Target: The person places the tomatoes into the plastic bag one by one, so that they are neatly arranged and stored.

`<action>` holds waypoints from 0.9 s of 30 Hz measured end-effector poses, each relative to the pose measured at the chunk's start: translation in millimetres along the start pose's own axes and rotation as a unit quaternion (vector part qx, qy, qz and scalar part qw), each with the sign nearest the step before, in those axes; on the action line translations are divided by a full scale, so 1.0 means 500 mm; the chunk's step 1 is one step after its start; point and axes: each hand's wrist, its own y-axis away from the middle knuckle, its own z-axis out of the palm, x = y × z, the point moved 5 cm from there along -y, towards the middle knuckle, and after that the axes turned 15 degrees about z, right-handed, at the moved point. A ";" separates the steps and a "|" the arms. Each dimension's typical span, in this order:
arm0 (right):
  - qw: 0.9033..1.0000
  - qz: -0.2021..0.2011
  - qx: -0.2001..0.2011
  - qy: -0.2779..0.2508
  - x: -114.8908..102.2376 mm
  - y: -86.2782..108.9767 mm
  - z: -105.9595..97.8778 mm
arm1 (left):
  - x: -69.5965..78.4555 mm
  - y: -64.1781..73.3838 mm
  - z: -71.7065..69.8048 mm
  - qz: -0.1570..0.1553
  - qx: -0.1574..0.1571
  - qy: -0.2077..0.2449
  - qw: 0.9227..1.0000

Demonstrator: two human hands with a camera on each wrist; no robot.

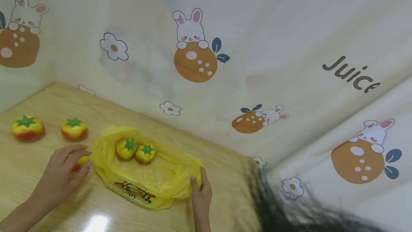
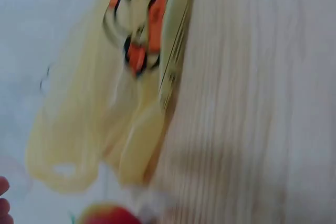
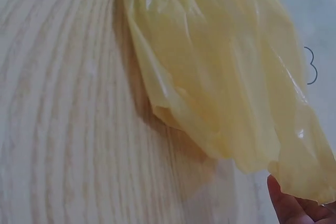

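A left hand point(image 1: 64, 171) curls its fingers round a glossy yellow-and-red, tomato-shaped fruit point(image 1: 82, 160) just beside a translucent yellow plastic bag point(image 1: 162, 197) with black-and-orange print, while a right hand point(image 1: 201, 199) pinches the bag's rim. Two green-crowned yellow fruits point(image 1: 146, 154) sit inside; two red-bottomed ones point(image 1: 27, 129) rest on the light wood-grain table point(image 1: 228, 192) before a pale, rabbit-printed wall covering point(image 1: 145, 67) reading "Juice."

Screened-off spot, room type unclear: bunny-print sheeting point(image 1: 141, 13) is hanging behind the wood-grain table point(image 1: 228, 182), walling it in.
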 end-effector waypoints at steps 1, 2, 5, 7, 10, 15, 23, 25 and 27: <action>1.000 0.004 -0.001 0.001 0.002 -0.001 0.001 | -0.012 0.005 -0.008 -0.011 0.008 -0.007 1.000; 1.000 0.008 -0.002 0.003 0.003 -0.003 0.002 | -0.026 0.009 -0.016 -0.022 0.016 -0.015 1.000; 1.000 0.019 -0.004 0.001 0.006 -0.008 0.006 | -0.072 0.018 -0.039 -0.060 0.031 -0.042 0.997; 1.000 0.025 -0.006 0.000 0.007 -0.009 0.008 | -0.104 0.029 -0.047 -0.094 0.024 -0.060 0.994; 1.000 0.025 -0.007 -0.001 0.010 -0.011 0.011 | -0.138 0.047 -0.046 -0.125 -0.003 -0.071 0.990; 1.000 0.029 -0.010 0.001 0.020 -0.010 0.019 | -0.150 0.068 -0.045 -0.126 -0.008 -0.054 0.991; 1.000 0.029 -0.002 0.008 0.022 -0.009 0.025 | -0.140 0.061 -0.031 -0.117 -0.029 -0.012 0.993; 1.000 0.028 0.000 0.011 0.022 -0.011 0.027 | -0.140 0.062 -0.017 -0.127 -0.062 -0.004 0.990; 1.000 0.028 -0.002 0.009 0.023 -0.014 0.028 | -0.143 0.066 -0.003 -0.141 -0.100 0.005 0.985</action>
